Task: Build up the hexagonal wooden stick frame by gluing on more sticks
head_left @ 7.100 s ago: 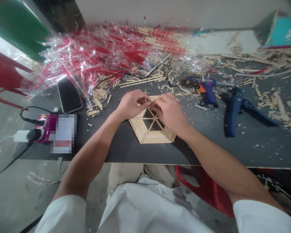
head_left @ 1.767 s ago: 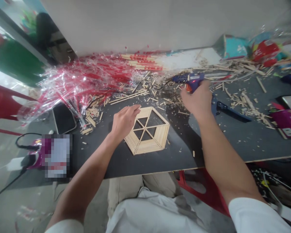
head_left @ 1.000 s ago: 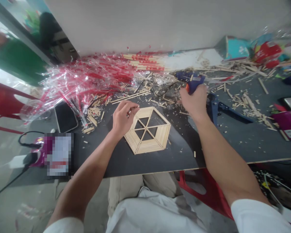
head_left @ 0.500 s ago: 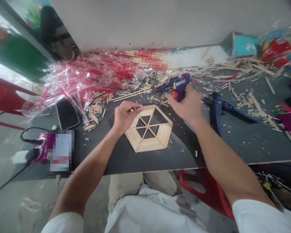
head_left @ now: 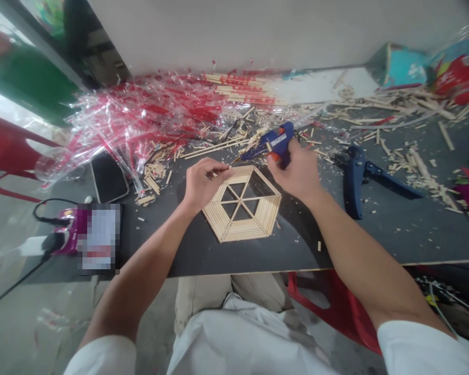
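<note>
A hexagonal frame of thin wooden sticks [head_left: 250, 229] lies flat on the dark table, with spokes meeting at its middle. My left hand [head_left: 204, 185] is closed at the frame's upper left corner, thumb and fingers pinched on something too small to make out. My right hand [head_left: 300, 169] is wrapped round the handle of a blue glue gun [head_left: 277, 140] with an orange trigger. The gun's nozzle points left and lies close to my left fingertips, above the frame's top edge.
Red and clear plastic wrappers [head_left: 148, 109] heap up at the back left, beside wrapped sticks [head_left: 246, 88]. Blue cutters [head_left: 355, 182] lie on the right among wood scraps [head_left: 414, 161]. A dark phone [head_left: 108, 178] and a lit phone [head_left: 99, 239] rest at the left.
My right hand has brought the glue gun left and lower, its nozzle now near my left fingertips. My left hand stays pinched at the frame. The view has shifted slightly.
</note>
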Demonstrator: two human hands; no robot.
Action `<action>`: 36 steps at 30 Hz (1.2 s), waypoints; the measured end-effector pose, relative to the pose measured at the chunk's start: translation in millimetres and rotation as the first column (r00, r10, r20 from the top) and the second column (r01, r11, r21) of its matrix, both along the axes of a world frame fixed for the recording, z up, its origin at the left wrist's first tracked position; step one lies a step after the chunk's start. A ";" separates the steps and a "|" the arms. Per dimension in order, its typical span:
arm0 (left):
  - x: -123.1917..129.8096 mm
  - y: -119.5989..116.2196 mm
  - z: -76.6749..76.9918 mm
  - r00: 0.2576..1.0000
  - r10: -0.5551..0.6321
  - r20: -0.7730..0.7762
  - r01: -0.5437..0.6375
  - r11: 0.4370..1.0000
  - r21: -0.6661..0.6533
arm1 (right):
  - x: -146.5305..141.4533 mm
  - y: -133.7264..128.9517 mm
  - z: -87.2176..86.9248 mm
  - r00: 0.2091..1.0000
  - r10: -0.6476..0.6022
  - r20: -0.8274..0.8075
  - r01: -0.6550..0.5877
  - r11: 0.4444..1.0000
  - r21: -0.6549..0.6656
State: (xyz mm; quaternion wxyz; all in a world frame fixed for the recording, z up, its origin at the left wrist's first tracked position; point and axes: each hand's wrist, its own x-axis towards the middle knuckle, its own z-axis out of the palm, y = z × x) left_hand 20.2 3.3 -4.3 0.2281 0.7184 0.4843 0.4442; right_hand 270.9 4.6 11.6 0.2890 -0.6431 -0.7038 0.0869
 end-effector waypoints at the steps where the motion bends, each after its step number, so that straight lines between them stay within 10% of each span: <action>1: 0.3 0.2 -0.2 1.000 -0.004 0.024 0.004 1.000 0.002 | 0.3 0.7 -1.2 1.000 -0.006 0.017 0.006 1.000 0.008; 36: 1.8 1.4 -2.0 0.989 -0.046 0.143 0.046 0.999 0.004 | 7.1 2.1 -1.4 0.991 0.000 0.134 -0.006 0.999 0.047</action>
